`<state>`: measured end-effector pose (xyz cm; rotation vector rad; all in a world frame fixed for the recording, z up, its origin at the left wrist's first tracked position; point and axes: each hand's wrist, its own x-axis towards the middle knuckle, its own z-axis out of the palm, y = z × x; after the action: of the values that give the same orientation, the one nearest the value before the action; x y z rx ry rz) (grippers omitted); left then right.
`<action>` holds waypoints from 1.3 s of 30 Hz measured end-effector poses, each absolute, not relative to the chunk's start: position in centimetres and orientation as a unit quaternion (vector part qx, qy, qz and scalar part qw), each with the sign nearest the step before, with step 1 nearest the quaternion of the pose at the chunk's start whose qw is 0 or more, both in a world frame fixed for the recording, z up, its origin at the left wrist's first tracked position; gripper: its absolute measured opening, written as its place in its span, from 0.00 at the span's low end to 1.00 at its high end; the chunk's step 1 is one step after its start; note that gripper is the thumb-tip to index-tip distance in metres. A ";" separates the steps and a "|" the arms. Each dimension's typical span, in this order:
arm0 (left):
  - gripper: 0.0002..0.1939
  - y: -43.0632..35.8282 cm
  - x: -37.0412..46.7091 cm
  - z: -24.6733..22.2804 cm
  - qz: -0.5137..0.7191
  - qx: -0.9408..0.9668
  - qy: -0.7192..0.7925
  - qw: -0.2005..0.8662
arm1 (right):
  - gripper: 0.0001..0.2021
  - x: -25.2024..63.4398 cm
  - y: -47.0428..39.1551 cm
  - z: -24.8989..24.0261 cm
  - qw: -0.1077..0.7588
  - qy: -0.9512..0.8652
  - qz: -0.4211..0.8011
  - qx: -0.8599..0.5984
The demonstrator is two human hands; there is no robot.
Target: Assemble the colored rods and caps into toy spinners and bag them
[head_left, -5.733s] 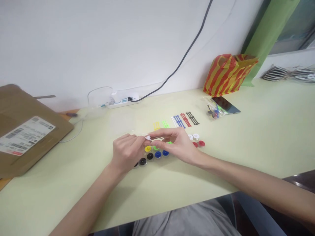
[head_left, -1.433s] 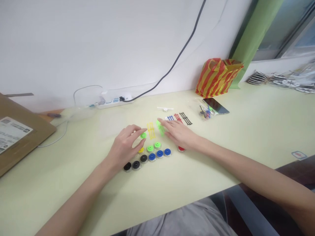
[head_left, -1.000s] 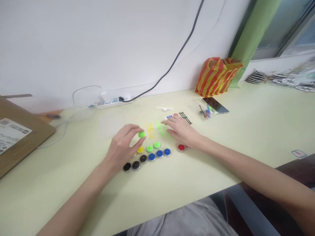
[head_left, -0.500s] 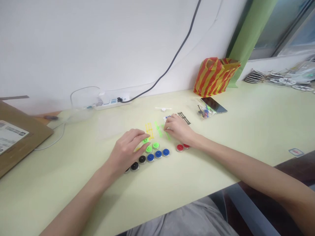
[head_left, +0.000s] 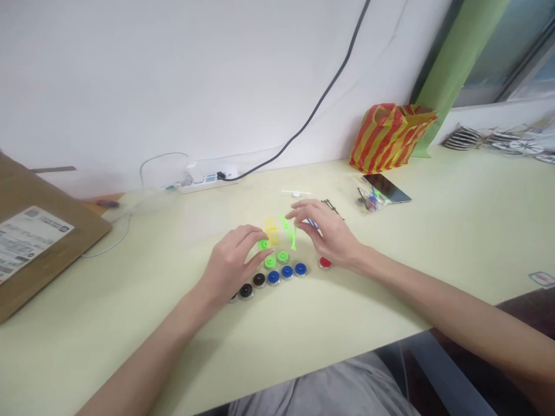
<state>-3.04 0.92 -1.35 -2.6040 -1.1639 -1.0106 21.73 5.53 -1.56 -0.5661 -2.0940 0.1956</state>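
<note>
My left hand [head_left: 236,257] hovers over the left end of the small discs, thumb and fingers apart around a bright green disc [head_left: 263,245]. Two more green discs [head_left: 282,257] lie just beside its thumb. A row of blue discs [head_left: 287,271] and black discs [head_left: 246,290] on clear round bases runs below them. My right hand [head_left: 323,228] pinches a thin bright green plastic piece [head_left: 293,238] that hangs from its fingertips. Another green strip lies close by, next to a yellow frame-like piece [head_left: 271,231]. Blue parts [head_left: 312,223] are partly covered by my right hand, and a red disc [head_left: 325,263] sits under its wrist.
Dark strips [head_left: 333,208] and a small clear bag of parts [head_left: 370,199] lie beyond my right hand, by a phone [head_left: 385,188]. Farther back are a striped bag [head_left: 390,138] and a power strip [head_left: 208,180]. A cardboard box [head_left: 43,231] stands at left.
My right hand has lifted a green piece slightly from beside the other strip. My left hand keeps its place over the discs. The view has shifted a little to the left.
</note>
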 end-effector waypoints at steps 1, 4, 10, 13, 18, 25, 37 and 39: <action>0.06 0.9 -3.0 -1.5 -0.334 -0.855 -0.394 0.041 | 0.09 21.6 5.3 -1.5 0.471 -0.849 0.076 -0.227; 0.07 0.5 -2.8 -1.7 -0.323 -0.838 -0.438 -0.047 | 0.10 21.2 4.7 -1.7 0.480 -0.845 0.073 -0.225; 0.11 -0.3 -1.4 -1.2 -0.341 -0.796 -0.461 -0.193 | 0.04 20.2 3.7 -2.4 0.542 -0.800 0.130 -0.224; 0.11 -0.7 -0.5 -0.8 -0.358 -0.780 -0.456 -0.235 | 0.05 19.9 3.1 -2.4 0.535 -0.803 0.159 -0.209; 0.09 -1.6 0.3 -0.6 -0.354 -0.767 -0.449 -0.291 | 0.06 19.9 2.2 -1.6 0.512 -0.821 0.169 -0.186; 0.14 -1.8 0.6 -0.2 -0.395 -0.692 -0.478 -0.370 | 0.08 20.4 2.5 -2.1 0.501 -0.840 0.151 -0.143; 0.19 -2.1 0.5 -0.3 -0.410 -0.658 -0.462 -0.431 | 0.08 20.4 2.4 -1.9 0.513 -0.846 0.068 -0.129; 0.20 -2.0 0.4 -0.4 -0.411 -0.652 -0.451 -0.451 | 0.08 20.4 2.4 -1.8 0.504 -0.852 0.063 -0.128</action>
<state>0.44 -1.99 -0.35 -2.9760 -2.0607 -1.8756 20.43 2.45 -1.80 -0.3080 -2.0564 0.1519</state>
